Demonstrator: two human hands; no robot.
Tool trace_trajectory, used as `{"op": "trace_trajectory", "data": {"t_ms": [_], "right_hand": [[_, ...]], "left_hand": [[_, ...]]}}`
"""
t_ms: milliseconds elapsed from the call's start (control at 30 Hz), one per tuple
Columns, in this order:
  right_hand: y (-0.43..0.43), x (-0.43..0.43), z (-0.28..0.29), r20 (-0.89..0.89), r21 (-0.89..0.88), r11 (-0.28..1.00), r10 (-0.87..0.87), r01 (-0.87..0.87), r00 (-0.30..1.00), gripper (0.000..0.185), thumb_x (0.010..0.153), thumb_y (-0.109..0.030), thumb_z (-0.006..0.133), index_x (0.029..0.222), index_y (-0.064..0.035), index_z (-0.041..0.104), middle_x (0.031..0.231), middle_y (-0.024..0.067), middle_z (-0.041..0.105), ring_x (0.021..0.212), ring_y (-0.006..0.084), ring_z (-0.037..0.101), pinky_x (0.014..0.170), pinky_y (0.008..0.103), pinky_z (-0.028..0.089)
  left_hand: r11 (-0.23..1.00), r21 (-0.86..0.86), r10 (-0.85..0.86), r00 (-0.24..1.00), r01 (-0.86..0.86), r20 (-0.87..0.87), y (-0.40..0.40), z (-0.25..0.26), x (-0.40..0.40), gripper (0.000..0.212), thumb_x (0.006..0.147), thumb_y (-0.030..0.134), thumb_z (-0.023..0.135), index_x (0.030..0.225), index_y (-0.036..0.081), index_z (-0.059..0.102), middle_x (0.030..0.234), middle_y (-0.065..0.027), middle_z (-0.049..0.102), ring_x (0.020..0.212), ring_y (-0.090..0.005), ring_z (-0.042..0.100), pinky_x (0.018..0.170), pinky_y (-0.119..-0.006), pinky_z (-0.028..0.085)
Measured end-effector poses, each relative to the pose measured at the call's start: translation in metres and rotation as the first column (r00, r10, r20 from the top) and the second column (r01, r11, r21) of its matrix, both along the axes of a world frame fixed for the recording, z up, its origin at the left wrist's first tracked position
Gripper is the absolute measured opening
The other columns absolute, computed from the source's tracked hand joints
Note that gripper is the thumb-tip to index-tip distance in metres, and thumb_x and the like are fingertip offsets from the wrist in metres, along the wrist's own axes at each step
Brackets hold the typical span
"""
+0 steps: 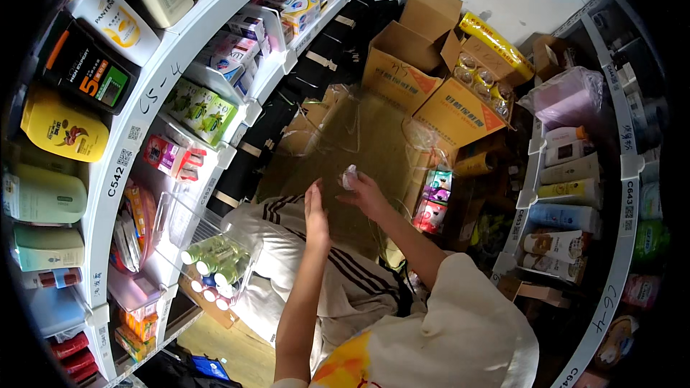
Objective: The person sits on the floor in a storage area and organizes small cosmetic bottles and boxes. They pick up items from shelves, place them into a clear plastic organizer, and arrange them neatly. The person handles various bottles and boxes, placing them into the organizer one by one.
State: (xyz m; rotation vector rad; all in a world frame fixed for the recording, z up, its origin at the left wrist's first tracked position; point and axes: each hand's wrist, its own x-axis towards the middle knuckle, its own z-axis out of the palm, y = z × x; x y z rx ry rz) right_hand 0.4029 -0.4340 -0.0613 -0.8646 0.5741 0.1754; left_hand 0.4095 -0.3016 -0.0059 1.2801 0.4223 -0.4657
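My right hand (367, 194) is stretched out over the aisle floor, its fingers closed around a small crumpled white wad (350, 177). Whether the wad is paper or plastic film, I cannot tell. To its left, my left hand (317, 218) is raised with the palm turned inward and the fingers straight, holding nothing. A gap separates the two hands. Below them are my bent legs in white trousers (345, 280) with dark stripes. Beside my left leg, a clear plastic bin (253, 258) holds bottles of pale green liquid (229, 267).
The left shelf (161, 73) carries shampoo bottles (110, 19) and soap boxes (202, 110). Cardboard cartons (399, 78) of wrap rolls stand ahead. Skincare tubes (566, 218) line the right shelf (609, 280). Colourful packs (434, 202) lie right of my right hand.
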Motion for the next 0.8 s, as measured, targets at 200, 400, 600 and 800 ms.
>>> {"op": "trace_trajectory", "data": {"t_ms": [200, 400, 600, 800], "right_hand": [[-0.034, -0.015, -0.158, -0.31, 0.188, 0.896, -0.334, 0.402, 0.89, 0.021, 0.083, -0.009, 0.047, 0.102, -0.0023, 0.043, 0.094, 0.0131, 0.048, 0.087, 0.0271, 0.052, 0.075, 0.0425, 0.047], [-0.048, -0.035, -0.214, -0.832, 0.153, 0.798, -0.215, 0.584, 0.511, 0.029, 0.08, -0.023, 0.049, 0.102, -0.0057, 0.04, 0.097, 0.0159, 0.041, 0.084, 0.027, 0.045, 0.064, 0.0412, 0.046], [-0.165, 0.134, -0.067, -0.07, 0.368, 0.721, -0.608, 0.588, 0.79, 0.067, 0.083, -0.049, 0.043, 0.128, -0.0022, 0.024, 0.132, 0.0189, 0.024, 0.118, 0.0375, 0.03, 0.09, 0.0533, 0.035], [-0.222, 0.179, -0.005, 0.042, 0.332, 0.728, -0.647, 0.6, 0.761, 0.075, 0.086, -0.052, 0.034, 0.135, -0.0034, 0.005, 0.139, 0.0189, 0.009, 0.123, 0.0402, 0.023, 0.097, 0.056, 0.027]], "left_hand": [[0.997, -0.056, -0.059, 0.998, 0.058, -0.012, 0.036, 0.01, -0.007, 0.054, 0.087, 0.046, 0.041, 0.122, 0.005, 0.042, 0.12, -0.0086, 0.049, 0.111, -0.0199, 0.045, 0.089, -0.035, 0.034], [0.99, -0.136, 0.032, 0.999, -0.037, -0.04, 0.068, 0.015, -0.024, 0.032, 0.09, 0.027, 0.042, 0.11, 0.004, 0.05, 0.102, -0.0073, 0.059, 0.093, -0.0138, 0.056, 0.078, -0.025, 0.039], [0.99, -0.105, 0.089, 0.995, -0.092, -0.038, 0.083, 0.033, -0.038, 0.03, 0.088, 0.025, 0.044, 0.109, 0.003, 0.05, 0.101, -0.0088, 0.06, 0.091, -0.0146, 0.057, 0.078, -0.026, 0.04], [0.984, -0.168, 0.059, 0.998, -0.058, -0.002, 0.074, 0.036, -0.038, 0.029, 0.088, 0.023, 0.044, 0.108, 0.002, 0.05, 0.1, -0.0096, 0.06, 0.09, -0.0153, 0.057, 0.077, -0.025, 0.041]]}}
